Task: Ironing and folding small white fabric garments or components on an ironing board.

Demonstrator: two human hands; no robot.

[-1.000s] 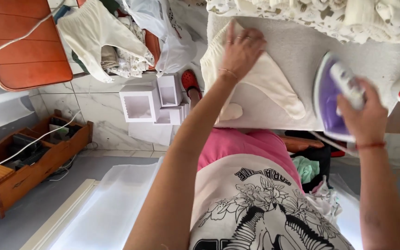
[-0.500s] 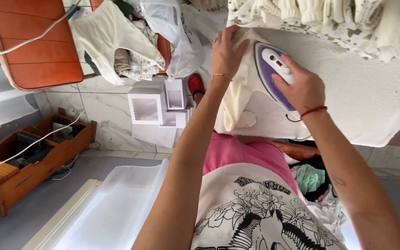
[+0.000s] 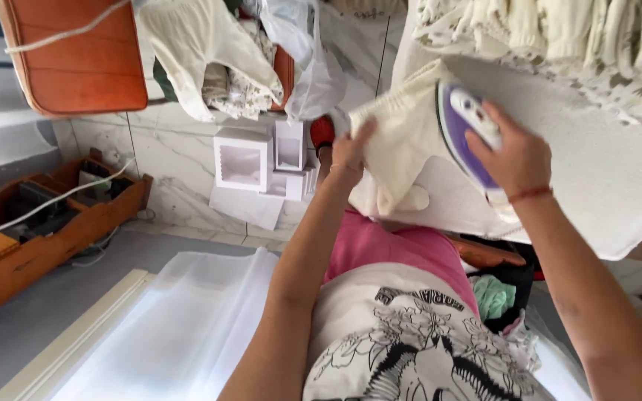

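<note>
left hand [image 3: 351,152] flat (fingers spread), right hand [image 3: 510,152] gripping

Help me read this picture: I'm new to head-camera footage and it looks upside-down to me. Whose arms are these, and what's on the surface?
The one view comes from a camera worn on a person's head, looking down, so both arms are that person's own. The right hand has its grip on a purple and white iron, which rests on a cream garment. The left hand touches that garment's edge. Both lie on a padded white ironing surface, with a stack of folded pale clothes at its far side. White boxes and a wooden crate stand on the floor.
</note>
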